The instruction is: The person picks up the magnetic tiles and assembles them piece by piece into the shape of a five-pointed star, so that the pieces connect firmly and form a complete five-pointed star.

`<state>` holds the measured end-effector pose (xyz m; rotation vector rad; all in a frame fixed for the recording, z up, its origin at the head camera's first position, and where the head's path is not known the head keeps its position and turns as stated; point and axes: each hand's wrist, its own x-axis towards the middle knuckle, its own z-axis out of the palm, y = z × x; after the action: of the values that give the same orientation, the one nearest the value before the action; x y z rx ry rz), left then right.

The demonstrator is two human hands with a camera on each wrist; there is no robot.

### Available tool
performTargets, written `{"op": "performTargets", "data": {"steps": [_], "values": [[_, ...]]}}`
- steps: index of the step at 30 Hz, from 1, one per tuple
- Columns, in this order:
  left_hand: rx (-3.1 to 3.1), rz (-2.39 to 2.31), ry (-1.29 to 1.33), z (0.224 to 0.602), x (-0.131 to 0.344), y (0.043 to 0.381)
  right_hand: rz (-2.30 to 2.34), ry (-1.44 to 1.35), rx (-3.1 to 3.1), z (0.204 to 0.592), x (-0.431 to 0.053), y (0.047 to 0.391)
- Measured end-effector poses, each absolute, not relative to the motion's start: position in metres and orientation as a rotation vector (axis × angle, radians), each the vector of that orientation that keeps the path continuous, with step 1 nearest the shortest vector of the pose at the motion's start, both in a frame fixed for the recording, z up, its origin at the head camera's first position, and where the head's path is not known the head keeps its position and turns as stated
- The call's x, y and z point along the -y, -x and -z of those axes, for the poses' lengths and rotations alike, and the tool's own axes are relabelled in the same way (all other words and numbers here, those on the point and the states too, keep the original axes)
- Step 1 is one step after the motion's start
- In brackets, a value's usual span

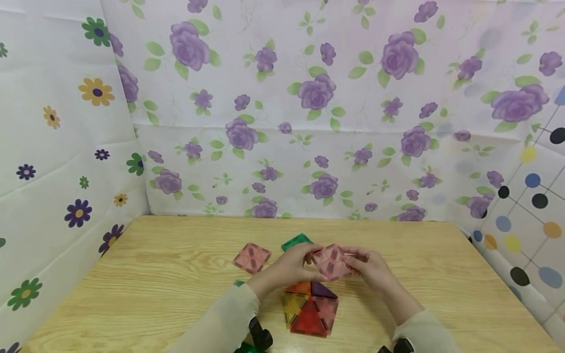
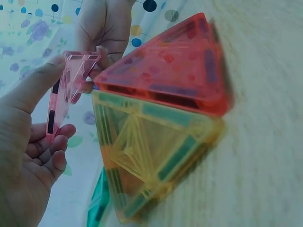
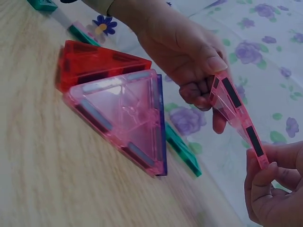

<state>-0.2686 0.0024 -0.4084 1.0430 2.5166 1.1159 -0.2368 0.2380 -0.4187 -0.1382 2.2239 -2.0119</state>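
Observation:
A pink square magnetic tile (image 1: 332,263) is held up between both hands, above the table. My left hand (image 1: 295,263) pinches its left side, thumb and fingers on its edges. With thumb and fingertips, my right hand (image 1: 372,270) pinches the opposite side. In the right wrist view the tile (image 3: 239,120) appears nearly edge-on, with dark magnet strips along its rim. Below the hands stands a ring of joined triangular tiles: red (image 1: 309,318), yellow (image 1: 294,309), pink (image 1: 326,313), orange (image 1: 298,288) and purple (image 1: 323,290). The triangles lean inward, forming a raised shape.
Another pink square tile (image 1: 252,258) lies flat left of the hands. A green tile (image 1: 296,240) lies behind the left hand. More green pieces show beside the left forearm (image 1: 239,283) and near the front edge (image 1: 249,348). Floral cloths (image 1: 282,108) hang around the wooden table (image 1: 176,274).

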Motion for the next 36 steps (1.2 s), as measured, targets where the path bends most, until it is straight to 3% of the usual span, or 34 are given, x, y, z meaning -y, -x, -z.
{"op": "performTargets", "data": {"steps": [9,17,36], "values": [[-2.357,-1.245,-0.918,0.422,0.009,0.273,1.983,0.127,-2.219,0.43,-0.227,0.231],[-2.258,-1.227,-0.952,0.43,0.015,0.279,2.044,-0.017,-2.151,0.439,-0.215,0.23],[-2.135,-1.123,-0.981,0.436,0.02,0.294,2.02,0.007,-2.218,0.448,-0.21,0.226]]}}
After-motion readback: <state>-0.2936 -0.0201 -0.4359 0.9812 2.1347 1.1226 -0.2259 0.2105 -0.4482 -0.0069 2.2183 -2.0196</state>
